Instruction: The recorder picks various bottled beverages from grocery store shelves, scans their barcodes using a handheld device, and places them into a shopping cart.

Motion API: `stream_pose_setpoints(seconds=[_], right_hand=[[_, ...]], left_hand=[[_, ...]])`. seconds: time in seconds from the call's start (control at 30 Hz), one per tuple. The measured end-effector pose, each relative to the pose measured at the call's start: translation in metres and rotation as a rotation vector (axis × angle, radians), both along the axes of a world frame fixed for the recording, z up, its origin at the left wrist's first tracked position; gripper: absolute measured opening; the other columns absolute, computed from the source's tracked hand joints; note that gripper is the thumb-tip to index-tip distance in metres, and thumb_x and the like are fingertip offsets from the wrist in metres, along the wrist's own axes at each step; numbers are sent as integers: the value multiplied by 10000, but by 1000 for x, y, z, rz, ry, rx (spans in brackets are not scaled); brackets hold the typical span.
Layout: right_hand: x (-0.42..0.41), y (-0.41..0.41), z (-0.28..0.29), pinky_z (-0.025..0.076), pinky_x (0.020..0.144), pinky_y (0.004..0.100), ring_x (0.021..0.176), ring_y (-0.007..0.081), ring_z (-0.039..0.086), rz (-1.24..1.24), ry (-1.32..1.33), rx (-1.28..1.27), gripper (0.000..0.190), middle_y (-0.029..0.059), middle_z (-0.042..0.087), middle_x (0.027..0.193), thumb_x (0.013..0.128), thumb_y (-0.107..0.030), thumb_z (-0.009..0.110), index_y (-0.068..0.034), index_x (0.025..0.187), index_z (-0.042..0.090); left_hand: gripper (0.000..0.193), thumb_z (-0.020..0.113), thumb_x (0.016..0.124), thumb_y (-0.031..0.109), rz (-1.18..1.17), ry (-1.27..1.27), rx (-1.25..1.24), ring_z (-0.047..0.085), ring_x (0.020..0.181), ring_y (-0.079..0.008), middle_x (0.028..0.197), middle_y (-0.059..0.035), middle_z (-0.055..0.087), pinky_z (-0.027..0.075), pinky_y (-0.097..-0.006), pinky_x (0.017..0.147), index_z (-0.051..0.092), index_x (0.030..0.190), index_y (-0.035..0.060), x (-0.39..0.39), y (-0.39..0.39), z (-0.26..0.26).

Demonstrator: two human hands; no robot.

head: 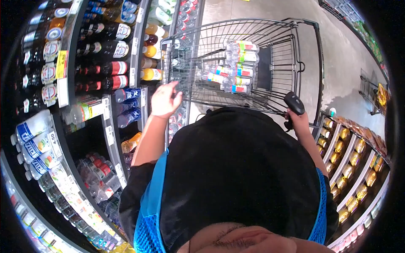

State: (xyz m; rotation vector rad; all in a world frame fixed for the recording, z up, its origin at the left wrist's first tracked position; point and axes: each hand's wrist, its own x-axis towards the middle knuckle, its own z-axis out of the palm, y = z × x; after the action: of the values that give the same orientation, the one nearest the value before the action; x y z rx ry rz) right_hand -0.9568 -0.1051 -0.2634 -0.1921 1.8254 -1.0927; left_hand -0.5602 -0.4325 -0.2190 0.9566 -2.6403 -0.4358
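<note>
My left hand (165, 100) is empty, its fingers apart, between the drink shelves and the near corner of a wire shopping cart (250, 21). Beside it on the shelf are yellow juice bottles (151, 74) and dark blue-labelled bottles (129, 106). My right hand (297, 118) grips a black handheld device (294, 102), which looks like a barcode scanner, close to the cart's right end. In the cart lie several clear plastic bottles (242, 72) on their sides, with red, white, blue and green labels.
Shelves of dark glass bottles (104, 47) and plastic drink bottles (41, 139) fill the left side. A dark gap (87, 136) shows between shelved bottles. Gold packages (348, 170) line racks at right. Grey floor (345, 63) runs beyond the cart. Another wheeled cart (368, 90) stands far right.
</note>
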Motion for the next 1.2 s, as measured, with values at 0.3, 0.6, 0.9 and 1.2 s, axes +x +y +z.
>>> stream_pose_setpoints(seconds=[0.3, 0.6, 0.9, 1.2], right_hand=[[-18, 22, -15, 493, 614, 278, 676, 124, 618, 138, 7, -21, 161, 51, 663, 763, 818, -87, 716, -27, 953, 652], [-16, 15, -19, 520, 744, 312, 793, 190, 681, 307, 348, -27, 254, 113, 708, 861, 730, -80, 740, -21, 969, 678], [-15, 10, -13, 515, 743, 312, 790, 207, 672, 268, 297, 15, 310, 119, 690, 863, 676, -52, 706, -6, 979, 660], [-16, 10, -14, 519, 747, 317, 800, 233, 682, 305, 348, -36, 283, 135, 694, 877, 705, -59, 689, -8, 982, 659]], left_hand=[[424, 696, 814, 254, 173, -157, 692, 651, 853, -277, 869, -102, 668, 515, -388, 802, 585, 1179, 69, -101, -18, -141], [205, 539, 957, 306, 915, 111, 1587, 539, 616, -128, 770, -9, 581, 449, -309, 543, 599, 1009, 117, -199, -59, -333], [535, 455, 995, 457, 1188, 340, 1772, 634, 993, -292, 1169, -206, 615, 553, -449, 815, 400, 1376, 86, -285, -50, -397], [265, 542, 974, 183, 1194, 566, 1331, 611, 886, -222, 1047, -142, 621, 551, -328, 737, 529, 1203, 50, -285, -25, -360]])
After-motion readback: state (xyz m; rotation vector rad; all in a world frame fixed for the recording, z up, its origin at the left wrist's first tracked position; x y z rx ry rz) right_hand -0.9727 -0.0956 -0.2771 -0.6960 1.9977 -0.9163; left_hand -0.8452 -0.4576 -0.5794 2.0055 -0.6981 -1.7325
